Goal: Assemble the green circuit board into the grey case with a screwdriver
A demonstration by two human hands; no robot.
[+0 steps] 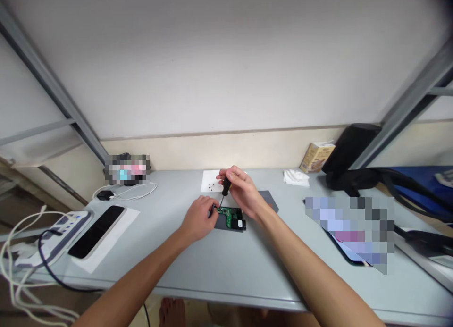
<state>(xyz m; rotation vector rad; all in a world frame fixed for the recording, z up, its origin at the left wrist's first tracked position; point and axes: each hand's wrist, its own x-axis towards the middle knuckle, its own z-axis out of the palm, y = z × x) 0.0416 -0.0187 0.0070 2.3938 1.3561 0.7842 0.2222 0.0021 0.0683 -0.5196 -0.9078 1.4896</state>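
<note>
My right hand (239,183) is closed around the black handle of a screwdriver (225,188). The screwdriver slants down, its thin shaft reaching the upper left part of a green circuit board (229,215). A black block with a white label sits at the board's lower right corner. My left hand (201,217) grips the left end of the board, thumb in front; its fingertips are partly hidden. Beneath the board lies a dark grey flat piece (220,222). Several tiny dark screws rest on a white paper (208,180) just behind.
A phone (97,231) lies on white paper at left, near a power strip (56,237) with loose cables. Another dark grey flat piece (268,199) is beside my right wrist. At right are a crumpled tissue (296,177), a carton (317,157), a black stand and a blurred-out device.
</note>
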